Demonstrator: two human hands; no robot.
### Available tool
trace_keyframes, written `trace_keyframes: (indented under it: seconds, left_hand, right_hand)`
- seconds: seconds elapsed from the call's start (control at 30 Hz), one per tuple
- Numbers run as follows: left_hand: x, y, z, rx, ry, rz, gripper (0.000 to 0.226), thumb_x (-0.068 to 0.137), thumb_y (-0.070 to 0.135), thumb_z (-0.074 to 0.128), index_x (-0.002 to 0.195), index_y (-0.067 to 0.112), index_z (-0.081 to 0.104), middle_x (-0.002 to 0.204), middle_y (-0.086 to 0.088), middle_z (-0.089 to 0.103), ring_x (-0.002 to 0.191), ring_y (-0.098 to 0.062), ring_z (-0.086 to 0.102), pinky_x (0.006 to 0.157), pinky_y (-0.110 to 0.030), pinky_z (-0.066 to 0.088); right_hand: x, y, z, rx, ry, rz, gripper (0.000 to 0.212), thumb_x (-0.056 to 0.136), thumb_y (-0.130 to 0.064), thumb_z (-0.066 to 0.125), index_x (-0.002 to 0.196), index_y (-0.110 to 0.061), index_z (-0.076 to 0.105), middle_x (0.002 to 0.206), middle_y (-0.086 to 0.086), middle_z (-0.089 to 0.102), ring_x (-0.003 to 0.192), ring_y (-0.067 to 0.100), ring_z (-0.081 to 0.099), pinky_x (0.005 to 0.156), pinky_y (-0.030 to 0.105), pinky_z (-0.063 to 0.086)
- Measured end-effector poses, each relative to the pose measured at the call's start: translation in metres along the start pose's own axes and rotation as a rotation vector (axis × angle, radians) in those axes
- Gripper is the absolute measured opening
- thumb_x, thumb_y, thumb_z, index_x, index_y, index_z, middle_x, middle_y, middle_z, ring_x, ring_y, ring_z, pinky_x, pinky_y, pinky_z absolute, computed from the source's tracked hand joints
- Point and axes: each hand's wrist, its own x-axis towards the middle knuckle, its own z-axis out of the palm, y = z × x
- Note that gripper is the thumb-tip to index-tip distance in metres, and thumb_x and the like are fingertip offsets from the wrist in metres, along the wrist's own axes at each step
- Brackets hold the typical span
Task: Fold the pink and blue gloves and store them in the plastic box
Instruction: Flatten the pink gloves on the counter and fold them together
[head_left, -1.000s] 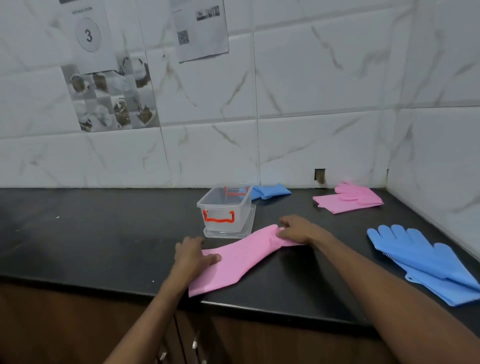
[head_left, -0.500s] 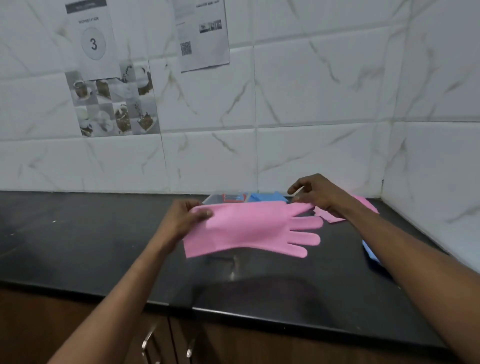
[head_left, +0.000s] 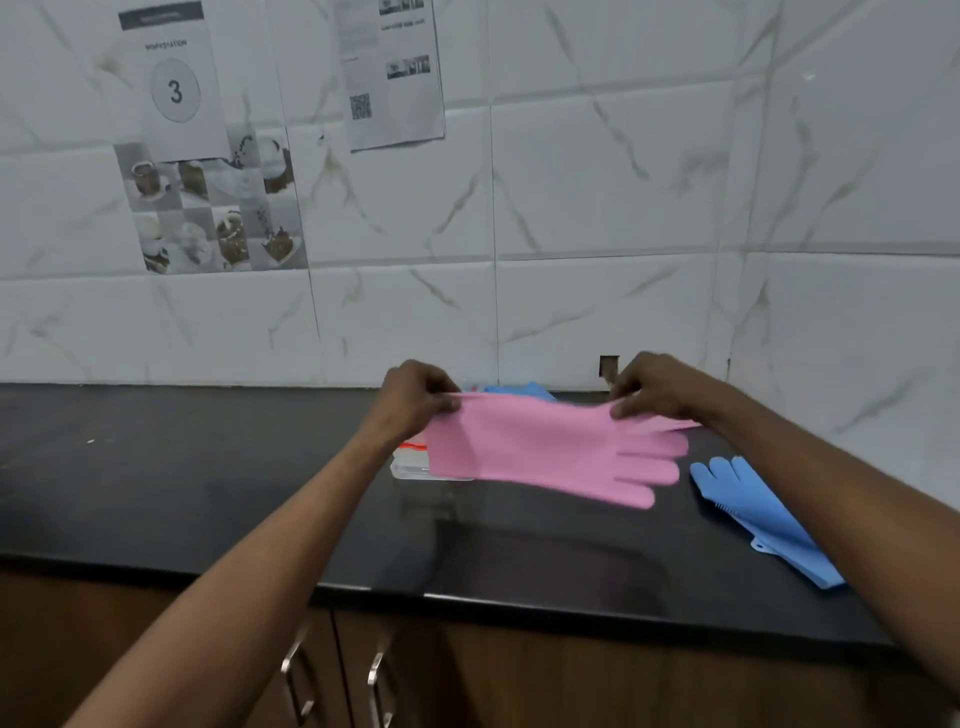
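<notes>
A pink glove (head_left: 545, 447) hangs stretched in the air above the black counter (head_left: 208, 483), its fingers pointing right. My left hand (head_left: 413, 400) pinches its cuff end. My right hand (head_left: 657, 387) pinches its upper edge near the fingers. Behind and below the glove, only a corner of the clear plastic box (head_left: 410, 460) with an orange clip shows. A blue glove (head_left: 763, 519) lies flat on the counter at the right. Part of another blue glove (head_left: 519, 391) peeks out behind the pink one by the wall.
The white tiled wall (head_left: 571, 208) runs along the back and turns a corner at the right. Paper sheets (head_left: 389, 67) hang on it. Brown cabinet doors with metal handles (head_left: 379, 686) sit under the counter's front edge.
The pink glove lay on the counter under both hands; both hands lifted it and now hold it stretched out in the air, hiding most of the box.
</notes>
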Motion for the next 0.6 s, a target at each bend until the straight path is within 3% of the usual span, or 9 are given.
trace_keyframes:
  seconds: [0.07, 0.13, 0.23, 0.33, 0.47, 0.6]
  left_hand:
    - [0.003, 0.009, -0.004, -0.024, 0.13, 0.047, 0.012, 0.077, 0.01, 0.072, 0.082, 0.02, 0.077, 0.075, 0.009, 0.071, 0.07, 0.004, 0.062, 0.058, -0.006, 0.041]
    - [-0.01, 0.012, -0.001, -0.008, 0.182, 0.134, 0.018, 0.08, 0.008, 0.067, 0.084, 0.024, 0.076, 0.076, 0.015, 0.07, 0.072, 0.01, 0.061, 0.062, -0.008, 0.044]
    - [-0.06, -0.005, 0.019, 0.186, -0.013, 0.287, 0.02, 0.082, 0.01, 0.067, 0.089, 0.025, 0.076, 0.087, 0.008, 0.076, 0.081, -0.009, 0.068, 0.069, -0.02, 0.048]
    - [-0.115, -0.034, 0.04, 0.37, -0.22, 0.4, 0.029, 0.083, 0.007, 0.066, 0.101, 0.026, 0.076, 0.103, 0.007, 0.075, 0.096, -0.011, 0.069, 0.082, -0.022, 0.051]
    - [-0.138, -0.048, 0.041, 0.274, -0.185, 0.432, 0.041, 0.076, -0.007, 0.067, 0.102, 0.023, 0.078, 0.105, 0.005, 0.076, 0.098, -0.01, 0.071, 0.09, -0.02, 0.05]
    - [-0.138, -0.05, 0.039, 0.332, -0.199, 0.465, 0.044, 0.076, -0.008, 0.066, 0.105, 0.022, 0.077, 0.108, 0.003, 0.075, 0.102, -0.013, 0.07, 0.095, -0.027, 0.053]
  right_hand:
    - [-0.006, 0.001, -0.011, 0.011, 0.187, -0.005, 0.013, 0.079, -0.02, 0.075, 0.089, -0.011, 0.074, 0.074, -0.008, 0.065, 0.069, 0.015, 0.057, 0.06, 0.024, 0.039]
    - [-0.02, 0.0, -0.013, -0.062, 0.231, -0.025, 0.014, 0.08, -0.019, 0.073, 0.092, -0.013, 0.07, 0.077, -0.006, 0.059, 0.073, 0.016, 0.054, 0.06, 0.024, 0.038]
    - [-0.06, 0.004, 0.021, -0.212, 0.06, -0.006, 0.012, 0.083, -0.017, 0.069, 0.095, -0.018, 0.068, 0.092, -0.002, 0.063, 0.082, 0.015, 0.057, 0.071, 0.028, 0.045]
    - [-0.107, 0.012, 0.074, -0.208, -0.079, 0.03, 0.011, 0.087, -0.017, 0.063, 0.095, -0.024, 0.067, 0.099, -0.006, 0.063, 0.089, 0.012, 0.056, 0.076, 0.025, 0.044]
    - [-0.132, 0.022, 0.099, -0.088, 0.043, 0.063, 0.026, 0.09, -0.009, 0.058, 0.106, -0.025, 0.07, 0.106, -0.007, 0.061, 0.1, 0.011, 0.055, 0.086, 0.025, 0.046]
    - [-0.137, 0.022, 0.103, -0.021, 0.012, 0.038, 0.041, 0.089, 0.004, 0.051, 0.113, -0.023, 0.071, 0.115, -0.007, 0.059, 0.108, 0.011, 0.054, 0.093, 0.02, 0.042]
